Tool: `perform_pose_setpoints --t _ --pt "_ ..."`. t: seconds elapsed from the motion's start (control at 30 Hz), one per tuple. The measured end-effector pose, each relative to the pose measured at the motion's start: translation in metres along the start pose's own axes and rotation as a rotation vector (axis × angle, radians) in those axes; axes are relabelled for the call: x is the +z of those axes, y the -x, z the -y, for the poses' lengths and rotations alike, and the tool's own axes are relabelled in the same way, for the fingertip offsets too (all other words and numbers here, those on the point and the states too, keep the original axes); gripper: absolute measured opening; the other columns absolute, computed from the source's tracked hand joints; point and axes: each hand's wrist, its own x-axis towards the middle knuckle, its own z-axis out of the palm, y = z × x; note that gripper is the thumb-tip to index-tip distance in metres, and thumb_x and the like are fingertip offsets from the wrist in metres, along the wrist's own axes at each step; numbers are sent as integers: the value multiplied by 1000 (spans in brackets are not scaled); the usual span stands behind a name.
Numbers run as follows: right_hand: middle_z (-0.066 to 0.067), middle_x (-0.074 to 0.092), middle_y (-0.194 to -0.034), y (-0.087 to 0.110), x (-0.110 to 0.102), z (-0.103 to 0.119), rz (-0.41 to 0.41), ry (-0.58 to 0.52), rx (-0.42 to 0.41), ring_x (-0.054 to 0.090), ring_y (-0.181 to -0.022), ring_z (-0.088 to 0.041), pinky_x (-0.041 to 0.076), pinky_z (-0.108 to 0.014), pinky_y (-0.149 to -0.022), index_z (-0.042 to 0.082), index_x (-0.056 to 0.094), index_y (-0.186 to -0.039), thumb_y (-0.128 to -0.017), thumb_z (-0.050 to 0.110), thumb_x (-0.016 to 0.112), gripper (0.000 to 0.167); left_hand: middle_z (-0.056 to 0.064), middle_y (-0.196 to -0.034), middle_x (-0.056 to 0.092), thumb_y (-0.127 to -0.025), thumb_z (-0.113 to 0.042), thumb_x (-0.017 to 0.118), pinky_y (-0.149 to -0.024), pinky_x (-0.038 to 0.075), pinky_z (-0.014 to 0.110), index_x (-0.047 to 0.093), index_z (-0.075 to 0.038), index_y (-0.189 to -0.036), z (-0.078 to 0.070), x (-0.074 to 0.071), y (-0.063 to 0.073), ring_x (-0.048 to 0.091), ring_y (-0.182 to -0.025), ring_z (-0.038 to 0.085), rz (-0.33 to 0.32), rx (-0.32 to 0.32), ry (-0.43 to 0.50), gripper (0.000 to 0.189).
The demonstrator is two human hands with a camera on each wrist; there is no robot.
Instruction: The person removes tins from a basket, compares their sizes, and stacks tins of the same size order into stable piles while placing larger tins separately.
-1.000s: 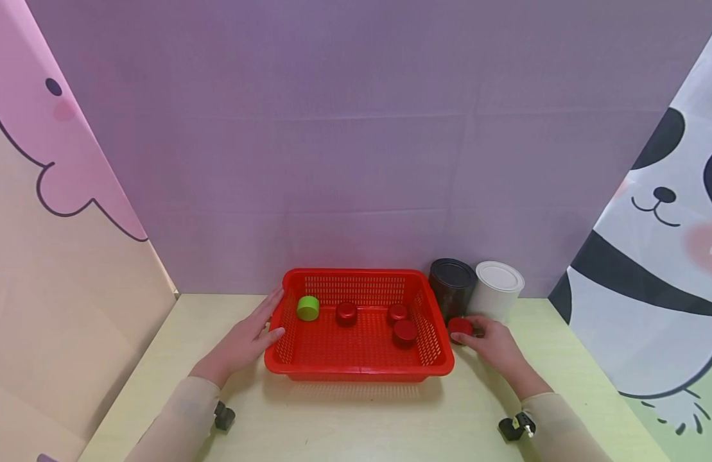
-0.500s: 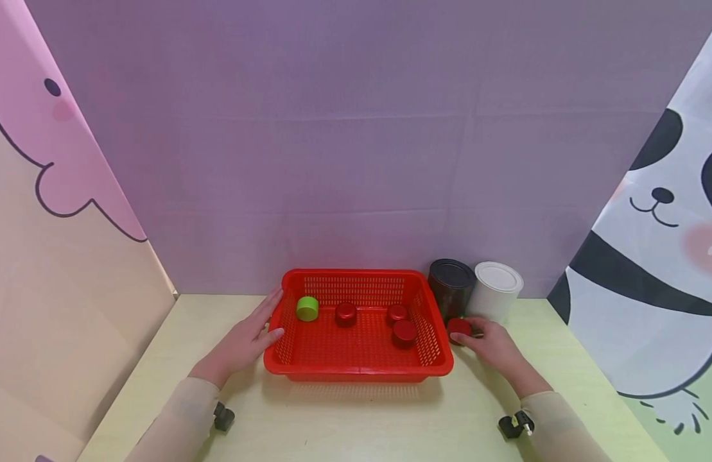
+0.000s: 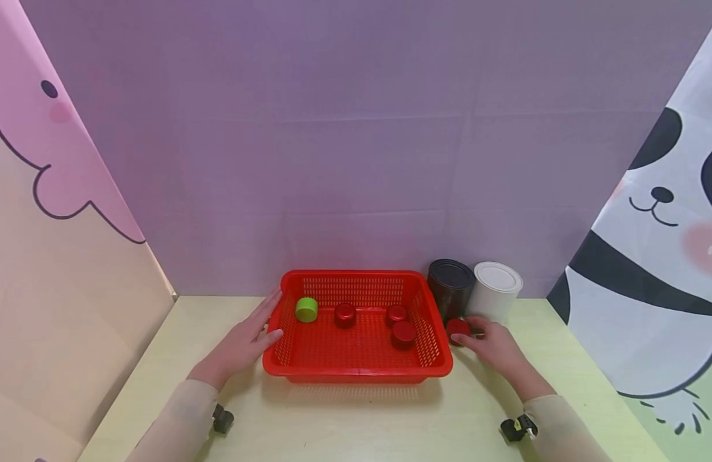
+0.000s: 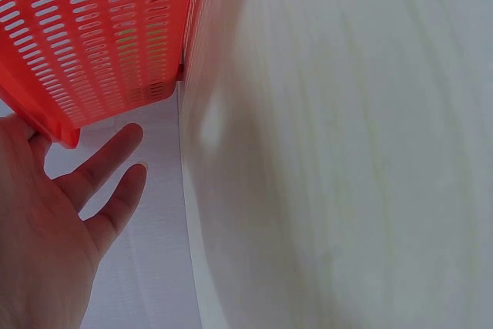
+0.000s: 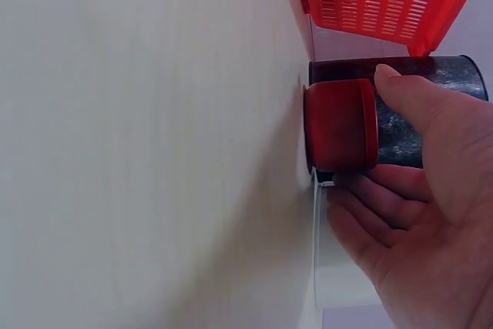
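My left hand [image 3: 244, 341] rests at the left rim of a red plastic basket [image 3: 358, 371], fingers fairly straight. In the left wrist view, two fingers of that hand extend past the basket's slotted wall [image 4: 115, 28]. Beyond the basket's right side, my right hand [image 3: 494, 345] holds a small red round tin [image 3: 458, 328] between thumb and fingers. The right wrist view shows this tin [image 5: 339, 125] standing on the table, with the thumb on one side and the fingers on the other. Inside the basket lie a green round tin [image 3: 306, 310] and red tins [image 3: 345, 315].
A black canister [image 3: 451, 289] stands directly behind the held tin, beside the basket. A white canister [image 3: 494, 289] is to its right. The pale wooden table [image 3: 344, 430] meets a purple cloth backdrop [image 3: 361, 160] at the rear, with printed panels on both sides.
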Motion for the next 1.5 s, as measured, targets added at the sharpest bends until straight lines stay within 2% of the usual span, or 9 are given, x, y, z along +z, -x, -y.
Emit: perform_pose_setpoints --t 0.23,0.47,0.63,0.77,0.93,1.17,1.5 --pt "-29 73 -129 0 -6 1 -89 -20 -63 71 -117 -49 60 -64 -100 -8 66 -135 -99 26 86 53 -8 -186 13 -110 -47 64 -111 54 65 11 -39 -179 -1 -1 2 33 -164 35 -5 -8 7 88" --pt "-27 74 -124 -1 -18 16 -170 -46 -98 71 -114 -45 61 -64 -97 -8 67 -129 -101 20 83 42 -6 -186 14 -109 -46 64 -110 55 65 12 -37 -179 1 1 0 34 -164 36 -13 7 1 88" --pt "-24 75 -123 -1 -23 29 -202 -52 -119 72 -113 -42 63 -51 -94 -5 69 -128 -104 22 81 38 -8 -185 14 -109 -47 64 -111 53 66 12 -38 -179 0 1 0 32 -165 35 -10 6 7 88" --pt "-22 75 -125 -2 -25 38 -198 -51 -125 73 -113 -40 63 -44 -93 -3 70 -130 -104 25 80 39 -8 -185 14 -109 -47 65 -112 53 66 12 -37 -179 -2 0 1 32 -165 34 -7 7 8 88" --pt "-21 75 -125 -6 -25 51 -180 -61 -159 73 -113 -41 63 -51 -95 -3 70 -128 -103 21 82 37 -8 -185 14 -109 -50 64 -111 54 64 13 -36 -180 -3 -1 1 33 -165 34 -6 7 3 88" --pt "-23 70 -128 -9 -24 67 -120 -93 -201 70 -112 -44 62 -61 -96 -4 69 -130 -100 15 85 39 -10 -185 13 -109 -49 64 -113 52 66 11 -40 -179 0 0 0 32 -165 34 -2 1 12 88" --pt "-22 69 -125 -13 -18 89 -58 -114 -302 71 -112 -42 62 -64 -96 -4 69 -129 -96 11 87 41 -9 -185 13 -110 -47 64 -112 53 66 12 -39 -179 2 1 -1 34 -164 35 -11 14 11 87"
